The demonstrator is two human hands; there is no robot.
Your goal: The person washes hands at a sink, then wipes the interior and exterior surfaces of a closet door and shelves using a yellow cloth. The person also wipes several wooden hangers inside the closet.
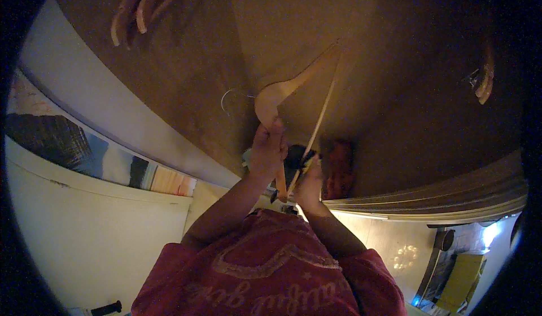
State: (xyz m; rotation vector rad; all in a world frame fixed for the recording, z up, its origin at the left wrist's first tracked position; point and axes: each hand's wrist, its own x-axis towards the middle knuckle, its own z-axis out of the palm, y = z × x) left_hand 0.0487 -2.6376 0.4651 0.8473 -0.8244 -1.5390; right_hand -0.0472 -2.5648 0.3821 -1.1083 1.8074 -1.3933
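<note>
A wooden clothes hanger (271, 100) with a metal hook (228, 100) spans the middle of the view, turned on its side. My left hand (267, 151) is closed on its wide wooden part, below the hook. Along the right runs the hanger's straight bar (324, 108), slanting down towards my chest. My right hand (310, 180) is at the lower part of that bar, fingers bent round something yellow and dark; the dim light hides the exact grip. Behind and between the hands is a dark object (297, 156) that I cannot name.
More wooden hangers (142, 11) are at the upper left, another (486, 79) at the far right. Brown panels surround the hands. Something red (340, 167) lies right of my right hand. A pale door (97, 227) is at the lower left, a lit floor (381, 239) at the lower right.
</note>
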